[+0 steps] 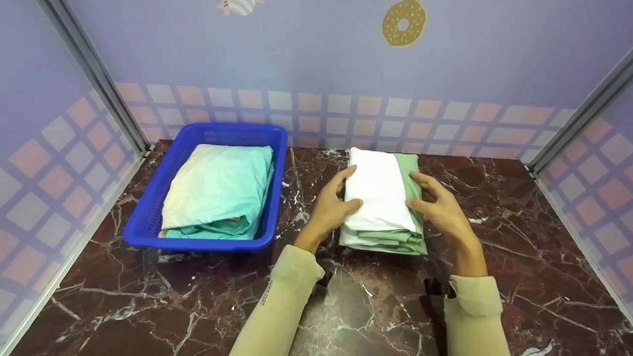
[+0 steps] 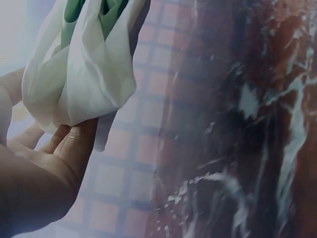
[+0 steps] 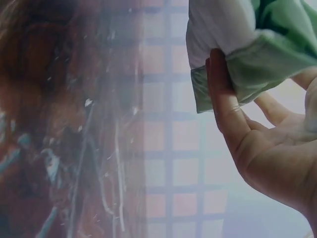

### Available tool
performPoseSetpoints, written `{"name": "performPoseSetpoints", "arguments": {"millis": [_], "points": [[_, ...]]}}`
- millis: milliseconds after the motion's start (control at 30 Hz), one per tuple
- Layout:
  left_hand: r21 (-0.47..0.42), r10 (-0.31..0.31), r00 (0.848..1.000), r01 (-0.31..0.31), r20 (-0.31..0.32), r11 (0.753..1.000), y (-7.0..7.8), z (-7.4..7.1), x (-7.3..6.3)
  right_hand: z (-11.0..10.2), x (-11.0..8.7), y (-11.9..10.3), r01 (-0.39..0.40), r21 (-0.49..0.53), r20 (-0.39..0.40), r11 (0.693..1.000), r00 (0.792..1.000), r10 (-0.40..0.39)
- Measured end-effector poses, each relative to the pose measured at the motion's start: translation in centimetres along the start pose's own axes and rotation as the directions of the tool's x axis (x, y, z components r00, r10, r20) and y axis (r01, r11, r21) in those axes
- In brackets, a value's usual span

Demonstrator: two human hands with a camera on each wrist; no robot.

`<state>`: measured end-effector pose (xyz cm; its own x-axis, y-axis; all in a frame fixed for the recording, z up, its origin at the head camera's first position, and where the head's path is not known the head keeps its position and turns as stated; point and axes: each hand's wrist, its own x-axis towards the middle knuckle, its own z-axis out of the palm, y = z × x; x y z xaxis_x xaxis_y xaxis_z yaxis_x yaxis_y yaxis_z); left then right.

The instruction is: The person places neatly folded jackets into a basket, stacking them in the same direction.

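Note:
A folded white and green cloth [image 1: 378, 195] is between my two hands, its layered folds facing me. Both wrist views show wall tiles between its lower edge and the tabletop, so it appears raised off the surface. My left hand [image 1: 331, 207] holds the white left side, thumb on top and fingers along the edge. On the green right side, my right hand [image 1: 442, 210] grips with its thumb on top and fingers at the edge. In the left wrist view, fingers [image 2: 77, 144] press against the white cloth. The right wrist view shows fingers [image 3: 228, 106] against the green border.
Left of the hands, a blue plastic basket [image 1: 131, 230] stands on the dark marbled tabletop [image 1: 198, 306] holding a folded turquoise and cream cloth [image 1: 222, 185]. A tiled-pattern panel [image 1: 326, 59] closes the back, with side panels at left and right.

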<state>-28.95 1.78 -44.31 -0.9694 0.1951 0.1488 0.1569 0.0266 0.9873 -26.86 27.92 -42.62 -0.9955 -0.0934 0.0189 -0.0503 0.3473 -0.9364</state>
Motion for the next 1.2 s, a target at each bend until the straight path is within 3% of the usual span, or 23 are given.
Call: {"name": "performPoseSetpoints", "arguments": {"millis": [167, 333, 633, 833, 1000, 1200], "points": [[-0.002, -0.005, 1.000, 0.005, -0.017, 1.000, 1.4, -1.5, -0.8, 0.8, -0.2, -1.2, 0.051, 0.042, 0.008, 0.998, 0.999, -0.051], [0.015, 0.029, 0.999, -0.028, -0.019, 0.999, 2.4, -3.1, -1.5, 1.5, -0.3, -2.2, 0.091, 0.026, 0.025, 0.995, 0.995, -0.092], [0.036, 0.069, 0.997, -0.070, 0.031, 0.997, 3.3, -6.1, -2.4, 2.9, -0.5, -3.1, 0.155, -0.005, 0.048, 0.988, 0.987, -0.154], [0.043, 0.087, 0.995, -0.089, 0.039, 0.995, 3.8, -7.1, -2.7, 3.7, -0.4, -3.2, 0.183, -0.027, 0.048, 0.983, 0.982, -0.181], [0.059, 0.083, 0.996, -0.085, 0.035, 0.995, 4.1, -7.7, -2.9, 4.2, -0.6, -3.2, 0.169, 0.087, 0.067, 0.982, 0.982, -0.175], [0.042, 0.089, 0.996, -0.089, 0.001, 0.995, 5.1, -8.9, -3.1, 5.3, -0.5, -4.3, 0.212, 0.259, 0.067, 0.942, 0.969, -0.237]]}}
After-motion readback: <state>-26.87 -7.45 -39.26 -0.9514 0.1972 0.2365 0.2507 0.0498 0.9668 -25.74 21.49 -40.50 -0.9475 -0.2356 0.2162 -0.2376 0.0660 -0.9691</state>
